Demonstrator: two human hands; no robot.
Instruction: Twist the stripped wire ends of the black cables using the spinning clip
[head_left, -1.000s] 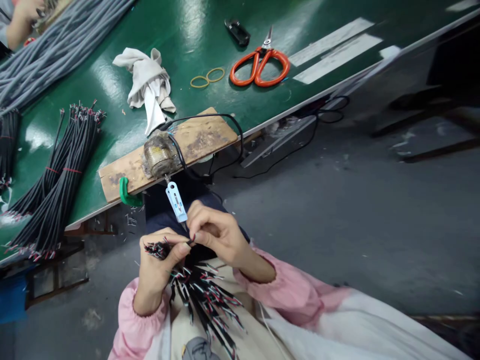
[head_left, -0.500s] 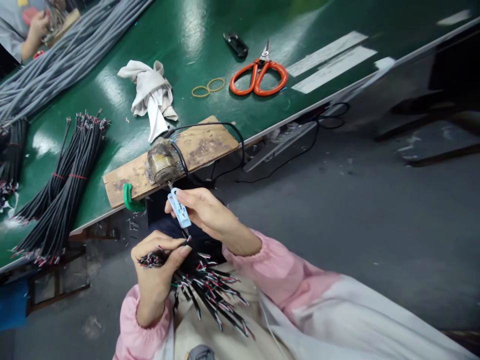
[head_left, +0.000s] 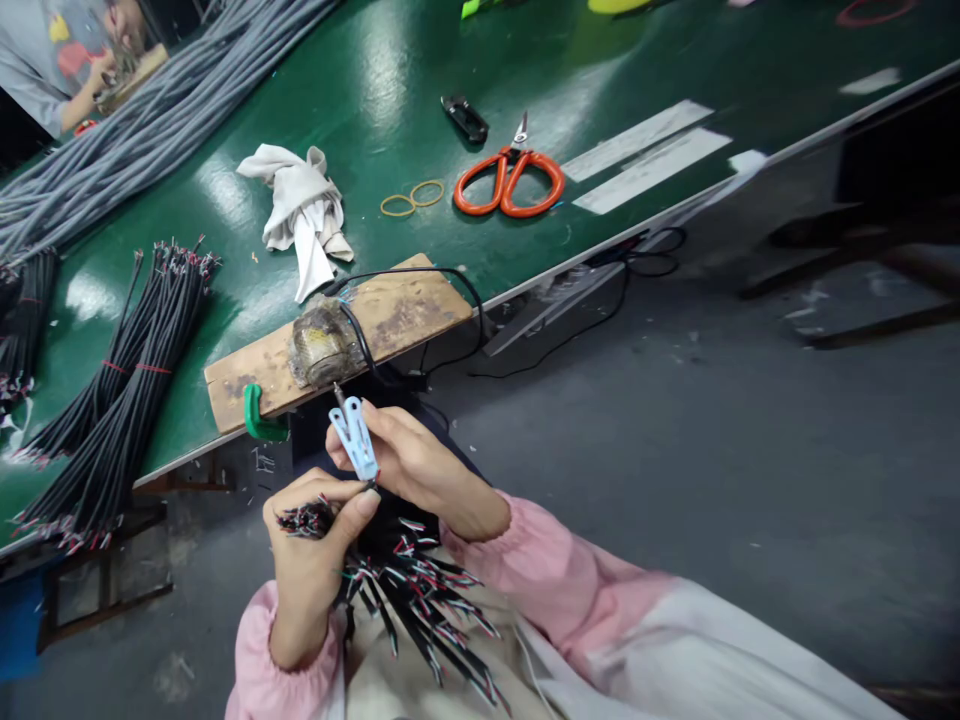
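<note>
My left hand (head_left: 311,535) is closed round a bundle of black cables (head_left: 420,590) whose stripped ends show red, white and black wires. One cable end stands up between its thumb and forefinger. My right hand (head_left: 412,455) has its fingers round a light blue clothespin (head_left: 354,440), its handle ends spread in a V. The clothespin's lower end is at that cable end, by the left thumb. Just above the clothespin, the thin shaft of a small motor (head_left: 326,345) points down at it; I cannot tell whether they touch.
A wooden board (head_left: 409,305) carries the motor, with a green clamp (head_left: 262,415) at the table edge. On the green table (head_left: 360,120) lie orange-handled scissors (head_left: 510,185), a white cloth (head_left: 296,205), rubber bands (head_left: 412,198), tied black cable bundles (head_left: 142,380) and grey cables (head_left: 165,120). Another person sits top left.
The clothespin's handle ends have spread apart, and its lower end has come down to the cable end at my left thumb. The view has tilted slightly upward.
</note>
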